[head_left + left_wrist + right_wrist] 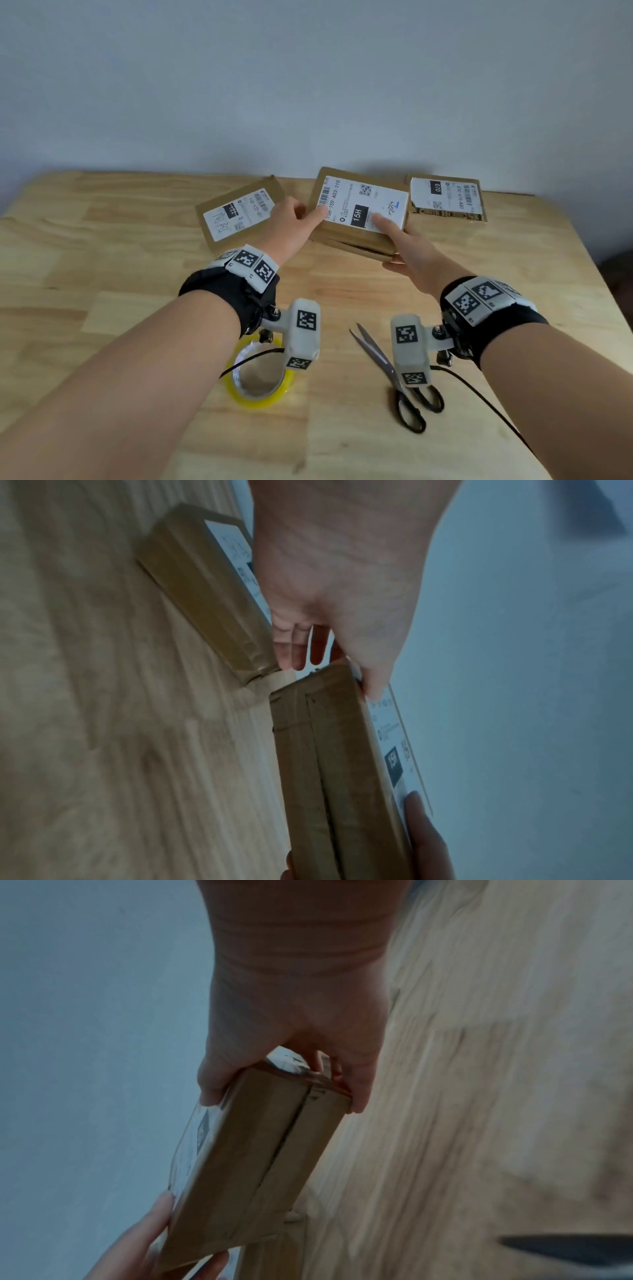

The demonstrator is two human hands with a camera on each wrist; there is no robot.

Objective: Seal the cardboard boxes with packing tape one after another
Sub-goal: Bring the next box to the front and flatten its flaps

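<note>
From the head view, you had the middle box (359, 212) caught between both hands, straight ahead of you at the far side of the counter (102, 240). Your left hand (287, 228) pinched its left end, thumb on the label, and your right hand (407, 246) clamped the near right corner, thumb on top. The box's long axis ran left to right, its near edge apparently raised off the wood. A second box (239, 212) lay just to the left, a third box (447, 200) just to the right, close neighbours on both flanks. The tape roll (260, 377) and scissors (397, 373) sat well nearer you, under your wrists, right where the box would likely need to land.

From the left wrist, your left hand (342, 588) had its thumb on the label face and its fingers (294, 647) reaching behind the end; the second box (202, 588) sat almost touching.

From the right wrist, your right hand (294, 1031) wrapped the box's end, and the middle box (253, 1164) showed an open seam along its side, not yet taped by my reading.
</note>
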